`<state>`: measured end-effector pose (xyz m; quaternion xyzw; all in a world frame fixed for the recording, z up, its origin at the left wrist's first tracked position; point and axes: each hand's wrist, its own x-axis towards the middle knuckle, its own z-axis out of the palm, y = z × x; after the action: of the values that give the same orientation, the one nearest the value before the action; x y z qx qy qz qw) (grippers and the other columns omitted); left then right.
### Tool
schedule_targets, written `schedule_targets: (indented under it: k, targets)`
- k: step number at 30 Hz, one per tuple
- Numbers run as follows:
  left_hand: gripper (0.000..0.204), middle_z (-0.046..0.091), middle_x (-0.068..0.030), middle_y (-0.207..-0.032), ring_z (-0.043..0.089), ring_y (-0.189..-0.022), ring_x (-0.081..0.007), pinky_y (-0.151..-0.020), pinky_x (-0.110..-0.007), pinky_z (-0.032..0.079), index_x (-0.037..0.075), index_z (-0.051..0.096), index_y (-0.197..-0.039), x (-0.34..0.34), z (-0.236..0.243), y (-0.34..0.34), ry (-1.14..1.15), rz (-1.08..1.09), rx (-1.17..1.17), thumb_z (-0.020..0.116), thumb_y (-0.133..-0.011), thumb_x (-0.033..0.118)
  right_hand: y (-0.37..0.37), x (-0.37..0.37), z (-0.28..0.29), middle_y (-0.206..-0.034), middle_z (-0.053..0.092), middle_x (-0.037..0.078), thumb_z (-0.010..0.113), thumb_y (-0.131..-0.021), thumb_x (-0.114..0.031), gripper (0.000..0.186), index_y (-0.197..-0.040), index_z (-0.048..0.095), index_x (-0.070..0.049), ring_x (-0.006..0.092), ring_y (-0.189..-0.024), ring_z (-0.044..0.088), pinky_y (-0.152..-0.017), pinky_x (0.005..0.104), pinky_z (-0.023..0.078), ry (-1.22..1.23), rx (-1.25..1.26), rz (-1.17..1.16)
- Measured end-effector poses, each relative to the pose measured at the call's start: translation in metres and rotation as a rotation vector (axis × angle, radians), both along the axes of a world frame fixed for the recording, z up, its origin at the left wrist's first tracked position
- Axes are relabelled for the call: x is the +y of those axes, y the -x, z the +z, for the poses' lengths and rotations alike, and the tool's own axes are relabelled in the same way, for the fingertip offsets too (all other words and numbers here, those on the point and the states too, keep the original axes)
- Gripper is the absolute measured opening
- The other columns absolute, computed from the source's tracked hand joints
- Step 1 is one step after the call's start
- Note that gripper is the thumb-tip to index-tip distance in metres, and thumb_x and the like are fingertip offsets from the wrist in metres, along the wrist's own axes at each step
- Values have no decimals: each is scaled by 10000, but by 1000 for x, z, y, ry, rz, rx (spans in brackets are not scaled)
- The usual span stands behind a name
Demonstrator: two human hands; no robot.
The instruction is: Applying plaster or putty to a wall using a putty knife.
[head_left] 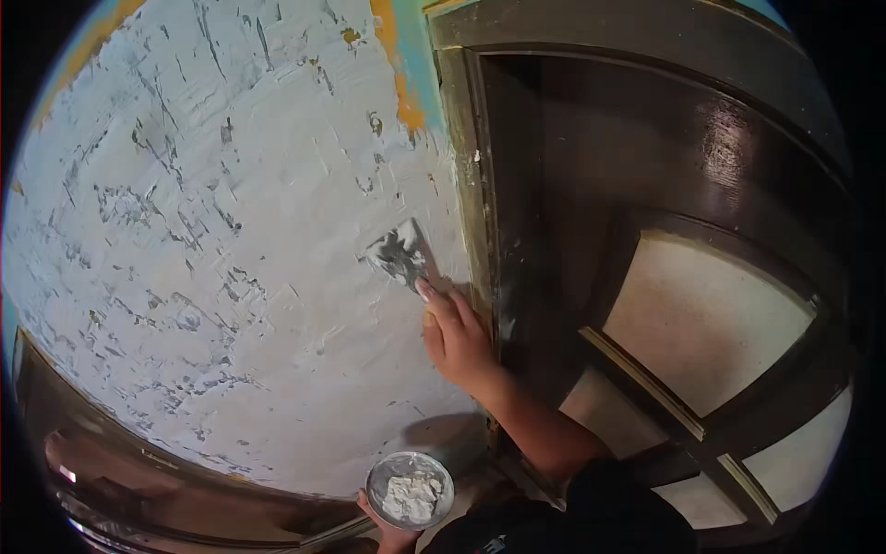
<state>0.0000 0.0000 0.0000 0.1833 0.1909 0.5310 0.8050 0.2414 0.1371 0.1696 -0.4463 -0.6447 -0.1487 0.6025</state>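
My right hand [457,337] is closed round the handle of a putty knife [403,256], its wide blade smeared with white filler. The blade lies at or very close to the wall [286,185], which is coated in rough white filler with grey patches and gouges showing through. Lower down, my left hand [392,531] grips a round metal bowl [372,489] from below and its left side. A lump of white filler [413,497] sits in the bowl. Most of the left hand's fingers are hidden under the bowl.
Right of the wall stands a dark brown wooden door [591,138] in a frame [475,212], with pale panels and raised wooden strips. Orange and turquoise paint [406,83] shows at the wall's upper edge. A dark brown glossy surface [120,471] runs along the lower left.
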Motion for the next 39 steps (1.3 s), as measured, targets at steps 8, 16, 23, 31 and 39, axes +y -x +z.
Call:
schedule_targets:
  k: [8, 16, 23, 31, 39]
  targets:
    - [859, 504, -138, -1365, 511, -1204, -373, -1002, -562, 426, 122, 459, -1378, 4, 9, -8, 5, 25, -38, 345, -827, 771, -9, -14, -41, -922, 578, 149, 581, -872, -36, 466, -1333, 532, -76, 343, -725, 598, -641, 415, 519, -7, 17, 25]
    - [874, 506, -147, -1361, 510, -1205, -383, -1002, -573, 422, 111, 447, -1381, 4, 7, -14, 83, 35, -76, 364, -822, 777, -19, -10, -45, -1119, 589, 218, 541, -906, -66, 416, -1319, 514, -27, 400, -956, 597, -820, 411, 502, 42, 37, -46]
    - [893, 500, -162, -1365, 509, -1210, -382, -1007, -568, 419, 106, 440, -1388, 5, -3, -11, 50, 2, 32, 351, -809, 780, -16, -20, -21, -1027, 589, 179, 583, -892, -91, 492, -1376, 497, -113, 364, -789, 614, -693, 417, 519, 69, 7, 10]
    - [908, 490, -151, -1384, 496, -1222, -394, -1019, -588, 398, 119, 436, -1401, -7, 4, -15, 66, 17, 7, 355, -796, 791, -1, -42, -57, -955, 581, 151, 584, -887, -94, 488, -1367, 511, -135, 337, -769, 607, -641, 417, 509, 106, 3, 8]
    - [929, 496, -179, -1375, 498, -1222, -404, -1028, -566, 399, 86, 431, -1402, -2, 1, -19, 179, -8, -193, 295, -817, 795, -6, -4, 19, -987, 583, 121, 599, -870, -76, 496, -1358, 522, -111, 317, -776, 612, -662, 406, 520, 108, -20, -29]
